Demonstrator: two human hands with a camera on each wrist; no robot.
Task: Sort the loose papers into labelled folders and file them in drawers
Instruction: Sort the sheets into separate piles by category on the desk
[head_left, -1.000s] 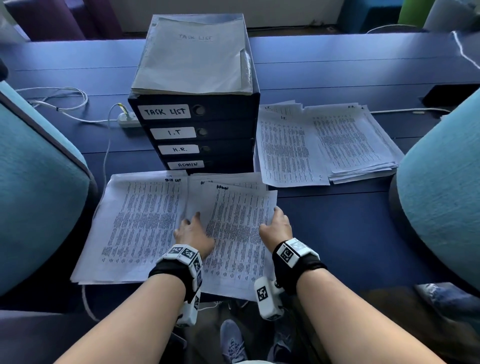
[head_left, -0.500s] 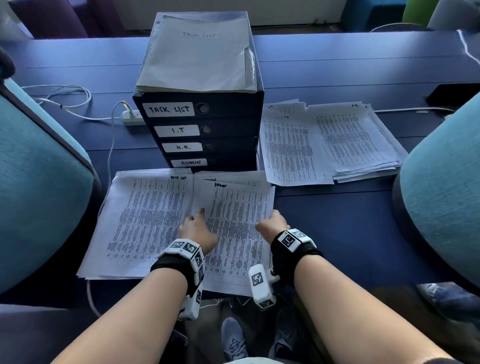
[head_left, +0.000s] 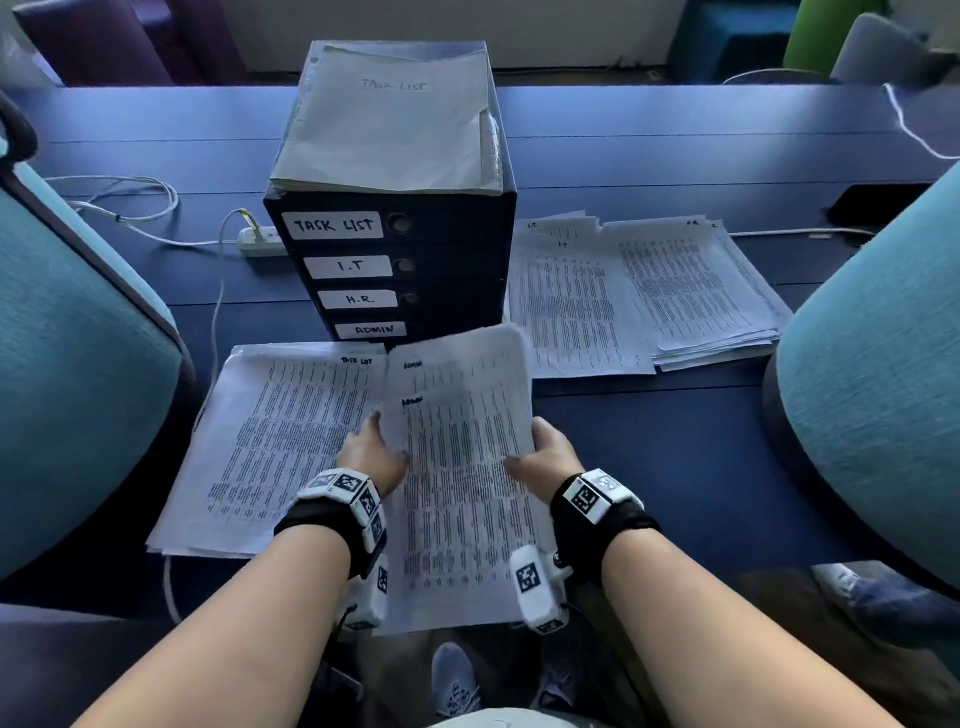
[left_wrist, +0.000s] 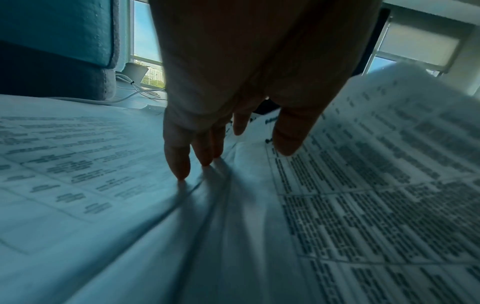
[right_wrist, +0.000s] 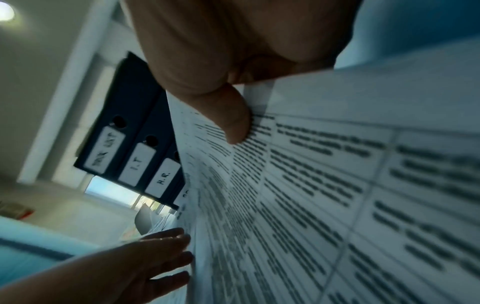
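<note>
Right hand (head_left: 543, 457): grips the right edge of a white printed sheaf headed "ADMIN" (head_left: 462, 467), thumb (right_wrist: 231, 121) pressed on the printed face, the other fingers hidden behind the paper. Left hand (head_left: 371, 454): fingers straight, fingertips (left_wrist: 179, 164) at the sheaf's left edge; whether they pinch it cannot be told. The sheaf is raised off the surface between both hands, its far end curling upward.

Long dark blue table (head_left: 675, 457): carries everything listed below.

Two teal upholstered chair backs, one at the left (head_left: 78, 389), one at the right (head_left: 878, 395).

Dark blue four-drawer file box (head_left: 457, 270): stands upright just beyond the sheaf; white labels read TASK LIST, I.T, H.R., ADMIN.

Grey folder marked "TASK LIST" (head_left: 389, 119): lies flat on the box.

White printed stack headed "TASK LIST" (head_left: 275, 441): flat, just left of the sheaf.

Further white printed stacks (head_left: 639, 296): right of the box.

White power strip with cable (head_left: 254, 241): left of the box.
</note>
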